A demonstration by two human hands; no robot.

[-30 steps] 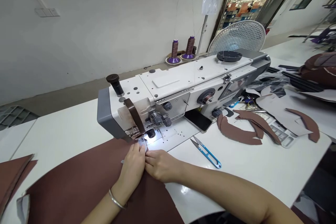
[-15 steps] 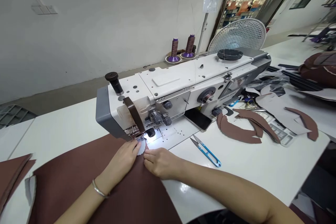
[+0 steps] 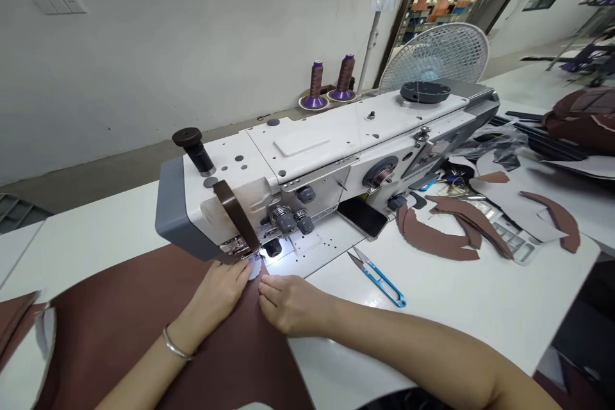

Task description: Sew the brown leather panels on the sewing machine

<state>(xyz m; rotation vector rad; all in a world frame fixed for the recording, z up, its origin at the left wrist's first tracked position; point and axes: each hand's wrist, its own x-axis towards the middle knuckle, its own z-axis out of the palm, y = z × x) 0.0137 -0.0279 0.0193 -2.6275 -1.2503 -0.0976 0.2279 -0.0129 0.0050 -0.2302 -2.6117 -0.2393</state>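
Two hands in view, both the person's own. The left hand [image 3: 216,295], one metal bangle [image 3: 175,347] on its wrist, lies palm-down on the brown sheet [image 3: 129,314], fingers together. The right hand [image 3: 293,304] lies just beside it, its fingertips on the sheet's edge. The gap between the hands is narrow; whether either one grips cannot be told.

The sheet spreads under and to the left of the left hand and runs forward to the presser foot [image 3: 237,248] of the one sewing machine [image 3: 307,160], directly ahead of the hands. One small pale piece [image 3: 254,268] sits at the foot, just past the left fingertips — material not determinable.

To the right of the right hand, on the tabletop [image 3: 432,327]: one pair of blue-handled thread snips [image 3: 377,277], one phone [image 3: 362,218] and four brown cut pieces [image 3: 432,238]. Beyond the machine, well ahead of the hands — two thread cones [image 3: 316,80] and one fan [image 3: 435,54].
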